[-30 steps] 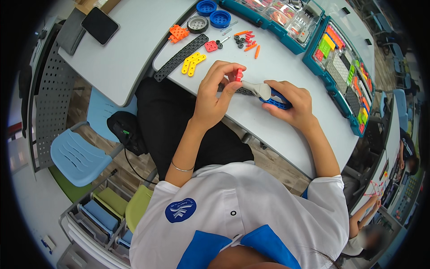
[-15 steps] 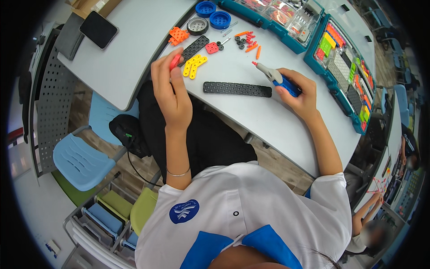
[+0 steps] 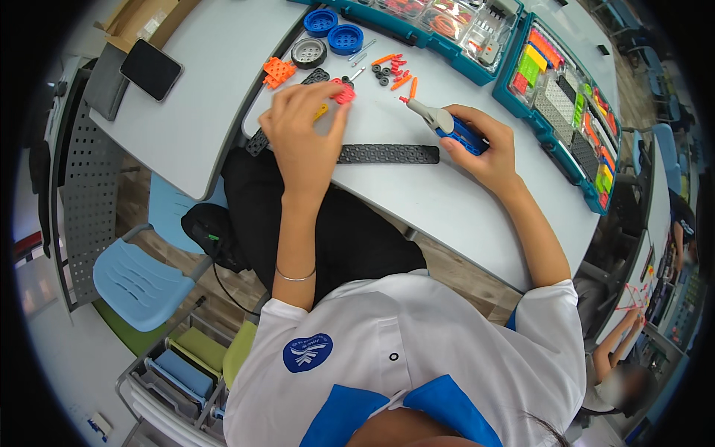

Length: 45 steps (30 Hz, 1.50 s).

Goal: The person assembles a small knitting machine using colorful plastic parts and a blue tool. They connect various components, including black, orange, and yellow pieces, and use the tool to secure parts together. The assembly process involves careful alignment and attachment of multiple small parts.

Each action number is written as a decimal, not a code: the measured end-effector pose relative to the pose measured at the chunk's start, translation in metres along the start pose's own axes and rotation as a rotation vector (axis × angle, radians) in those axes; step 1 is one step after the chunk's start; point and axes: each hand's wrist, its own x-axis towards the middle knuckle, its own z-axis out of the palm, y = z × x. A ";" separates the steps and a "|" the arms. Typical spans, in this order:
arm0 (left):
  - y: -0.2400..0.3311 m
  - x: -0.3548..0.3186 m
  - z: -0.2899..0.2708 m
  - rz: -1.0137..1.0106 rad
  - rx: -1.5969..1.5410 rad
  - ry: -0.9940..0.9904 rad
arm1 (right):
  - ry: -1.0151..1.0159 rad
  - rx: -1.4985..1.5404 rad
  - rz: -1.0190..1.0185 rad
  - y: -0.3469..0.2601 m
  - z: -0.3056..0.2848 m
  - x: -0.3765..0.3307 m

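My left hand [image 3: 304,141] is over the table with a small red plastic piece [image 3: 345,95] pinched at its fingertips. Beneath it, yellow angled beams [image 3: 321,112] and a dark perforated plate [image 3: 258,142] are partly covered. A grey-and-blue pin tool [image 3: 438,121] is gripped in my right hand [image 3: 484,145], its tip pointing toward the far left. At that tip sits a small red pin [image 3: 404,99]. A long black perforated beam [image 3: 391,154] lies flat between my hands, its left end hidden by my left hand.
Beyond my hands lie blue wheel hubs [image 3: 345,39], a grey wheel with black tyre [image 3: 308,53], an orange piece [image 3: 278,72] and loose orange pins [image 3: 402,82]. Teal parts cases [image 3: 555,127] stand far right; a phone [image 3: 152,69] rests on the left table. Another person [image 3: 622,380] sits far right.
My left hand has moved right and lowered over the yellow beams, carrying the red piece. My right hand still holds the pin tool in nearly the same place. The view has shifted slightly.
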 end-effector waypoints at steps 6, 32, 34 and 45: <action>-0.022 0.006 -0.003 -0.115 -0.031 -0.020 | 0.019 0.081 -0.002 -0.002 0.000 0.001; 0.033 -0.004 0.000 -0.181 -0.721 -0.276 | -0.095 -0.038 -0.125 -0.009 -0.002 0.001; 0.032 0.007 0.008 -0.117 -0.674 -0.237 | -0.022 -0.014 -0.088 -0.006 0.000 0.000; 0.022 0.038 0.013 -0.139 -0.519 -0.077 | 0.098 -0.025 -0.016 -0.004 0.001 0.004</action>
